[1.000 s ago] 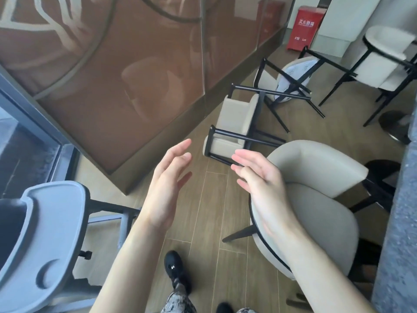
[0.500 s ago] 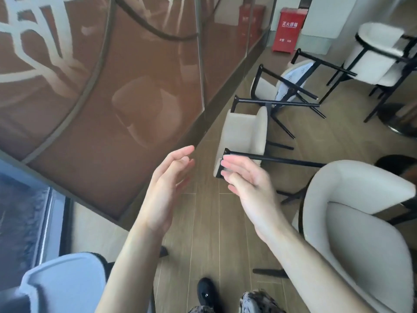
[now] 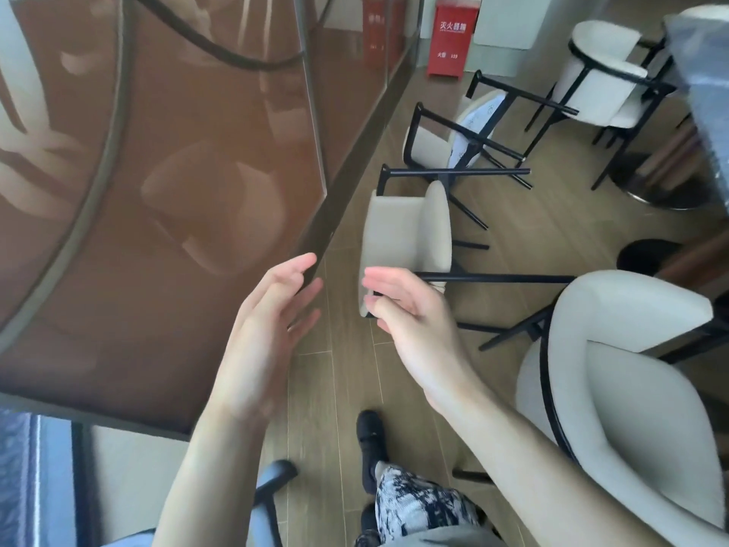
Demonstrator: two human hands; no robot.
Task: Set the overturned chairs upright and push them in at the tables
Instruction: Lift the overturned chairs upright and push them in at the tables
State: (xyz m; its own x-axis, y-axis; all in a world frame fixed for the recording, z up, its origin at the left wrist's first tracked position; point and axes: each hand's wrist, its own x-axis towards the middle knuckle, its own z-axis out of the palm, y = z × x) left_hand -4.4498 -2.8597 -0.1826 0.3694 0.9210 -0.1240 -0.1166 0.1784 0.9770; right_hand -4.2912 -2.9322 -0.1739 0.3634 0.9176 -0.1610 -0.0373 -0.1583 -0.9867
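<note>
Both hands raised, empty, ahead of the nearest overturned chair.

Left hand [image 3: 268, 329] wide, fingers straight, palm facing inward, holding nothing. Right hand [image 3: 410, 313] fingers loosely extended, holding nothing; overlaps the chair's edge in view, contact unclear. Nearest overturned chair [image 3: 410, 230] lies on its side on the wood floor [image 3: 532, 238] beside the brown glass wall [image 3: 177, 171], black legs pointing right. Second overturned chair [image 3: 473, 128] just behind it. Upright chair [image 3: 631, 369] at right; another upright chair [image 3: 599, 73] far right, near a red box [image 3: 451, 37].

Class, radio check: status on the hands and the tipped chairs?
Left hand and right hand open, empty. Nearest tipped chair on its side, untouched; second beyond. Upright chair close at right.
</note>
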